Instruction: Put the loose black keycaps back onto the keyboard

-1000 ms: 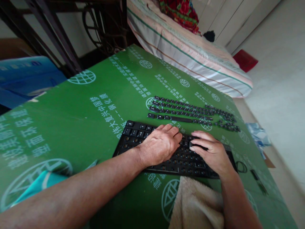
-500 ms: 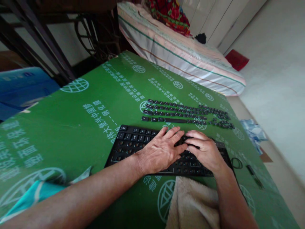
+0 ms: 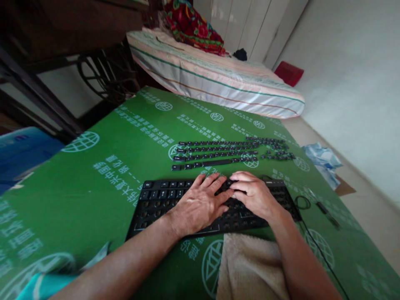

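Note:
A black keyboard (image 3: 150,204) lies on the green table, many of its keys bare of caps, while caps still sit in the upper rows at the left. My left hand (image 3: 200,204) rests flat across its middle, fingers spread. Close beside it, my right hand (image 3: 251,193) curls over the upper rows, its fingertips bent down near a dark key. What those fingers grip, if anything, is hidden. Beyond the keyboard, loose keycaps (image 3: 215,155) stand in long rows, with a space bar (image 3: 216,163) in the nearest row.
A beige cloth (image 3: 250,262) lies in front of the keyboard. To the right are a cable (image 3: 321,250) and a slim dark tool (image 3: 326,213). Teal fabric (image 3: 46,285) shows at the lower left. Behind the green table (image 3: 118,200) stands a bed (image 3: 218,79).
The camera view has shifted, so the table and keyboard appear lower and further left. Both hands stay at nearly the same place on the keyboard.

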Motion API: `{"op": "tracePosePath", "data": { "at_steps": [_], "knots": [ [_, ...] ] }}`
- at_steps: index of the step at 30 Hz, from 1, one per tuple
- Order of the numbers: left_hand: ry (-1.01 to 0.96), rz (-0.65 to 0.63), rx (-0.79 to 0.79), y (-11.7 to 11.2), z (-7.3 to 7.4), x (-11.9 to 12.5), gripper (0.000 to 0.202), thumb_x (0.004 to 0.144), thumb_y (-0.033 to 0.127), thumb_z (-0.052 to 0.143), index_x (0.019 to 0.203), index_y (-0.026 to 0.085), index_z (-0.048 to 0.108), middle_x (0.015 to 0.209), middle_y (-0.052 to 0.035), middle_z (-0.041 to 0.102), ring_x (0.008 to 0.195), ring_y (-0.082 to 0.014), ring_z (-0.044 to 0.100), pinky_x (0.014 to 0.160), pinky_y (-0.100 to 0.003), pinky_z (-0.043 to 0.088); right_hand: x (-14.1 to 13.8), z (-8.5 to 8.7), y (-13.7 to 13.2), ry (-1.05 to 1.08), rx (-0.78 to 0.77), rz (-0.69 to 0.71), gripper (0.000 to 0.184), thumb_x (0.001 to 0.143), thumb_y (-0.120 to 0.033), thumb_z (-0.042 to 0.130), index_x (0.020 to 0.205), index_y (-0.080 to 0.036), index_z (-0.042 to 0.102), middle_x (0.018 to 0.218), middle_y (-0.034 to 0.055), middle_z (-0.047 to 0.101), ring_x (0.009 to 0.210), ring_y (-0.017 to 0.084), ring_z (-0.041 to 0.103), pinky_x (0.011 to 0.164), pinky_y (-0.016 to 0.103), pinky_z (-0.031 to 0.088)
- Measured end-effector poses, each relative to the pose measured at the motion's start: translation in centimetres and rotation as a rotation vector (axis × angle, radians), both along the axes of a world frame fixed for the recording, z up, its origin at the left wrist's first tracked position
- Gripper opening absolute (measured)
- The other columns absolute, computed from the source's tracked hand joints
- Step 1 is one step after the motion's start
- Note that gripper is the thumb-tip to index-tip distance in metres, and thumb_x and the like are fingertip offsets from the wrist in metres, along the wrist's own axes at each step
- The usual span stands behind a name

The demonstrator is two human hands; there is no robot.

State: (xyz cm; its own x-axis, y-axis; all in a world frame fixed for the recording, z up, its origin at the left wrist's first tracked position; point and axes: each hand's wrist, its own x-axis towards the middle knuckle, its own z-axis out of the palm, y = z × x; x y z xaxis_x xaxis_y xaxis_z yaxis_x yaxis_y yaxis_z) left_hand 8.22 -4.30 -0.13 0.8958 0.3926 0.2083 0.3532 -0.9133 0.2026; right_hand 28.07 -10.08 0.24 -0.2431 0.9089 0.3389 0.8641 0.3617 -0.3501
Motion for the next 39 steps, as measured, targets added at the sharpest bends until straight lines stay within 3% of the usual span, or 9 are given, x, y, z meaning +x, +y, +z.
{"op": "tracePosePath", "data": {
  "at_steps": [39],
  "knots": [
    [0.014,-0.013,0.005,0.23,0.19,0.19,0.038,0.092,0.037,0.049,0.128,0.029,0.053,0.141,-0.0085,0.045,0.128,-0.0285,0.041,0.104,-0.051,0.032,-0.19,0.7,0.5,-0.053,-0.108,0.018,0.014,0.078,-0.009,0.065,0.067,-0.017,0.069,0.096,0.0064,0.066,0.096,0.02,0.059,0.086,0.033,0.049]
  ]
}}
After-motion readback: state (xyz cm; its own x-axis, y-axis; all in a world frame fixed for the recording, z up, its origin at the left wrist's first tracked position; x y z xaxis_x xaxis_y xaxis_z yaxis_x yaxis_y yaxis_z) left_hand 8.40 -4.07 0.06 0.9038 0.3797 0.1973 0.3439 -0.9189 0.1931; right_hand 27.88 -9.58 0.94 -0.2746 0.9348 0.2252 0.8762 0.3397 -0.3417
